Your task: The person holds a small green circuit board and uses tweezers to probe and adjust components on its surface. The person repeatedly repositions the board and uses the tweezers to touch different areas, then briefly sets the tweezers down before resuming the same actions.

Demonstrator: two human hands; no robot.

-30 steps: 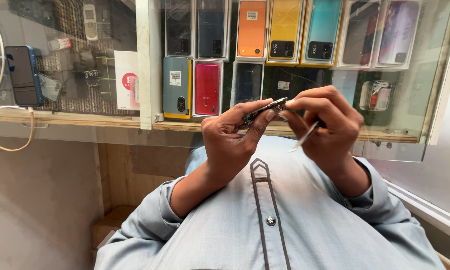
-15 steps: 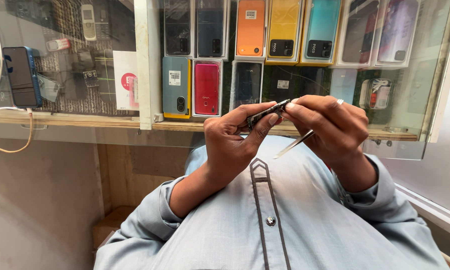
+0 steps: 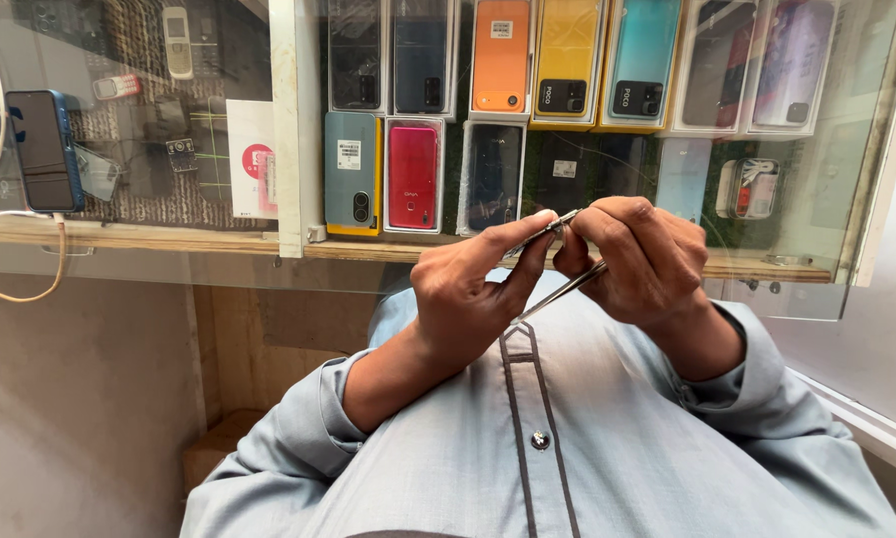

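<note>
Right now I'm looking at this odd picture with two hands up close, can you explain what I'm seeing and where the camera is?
There is no machine here: the camera sits on a person's head and looks down at their own two bare hands, so you also see their grey-blue shirt below. The left hand pinches a slim dark metal tool between thumb and forefinger. The right hand touches that tool's tip and also holds a thin silver tool, probably tweezers, slanting down towards the chest. Behind the hands is a glass display case on a wooden ledge, filled with boxed phones in orange, yellow, teal and red. At far left a dark phone stands with a cable attached.
</note>
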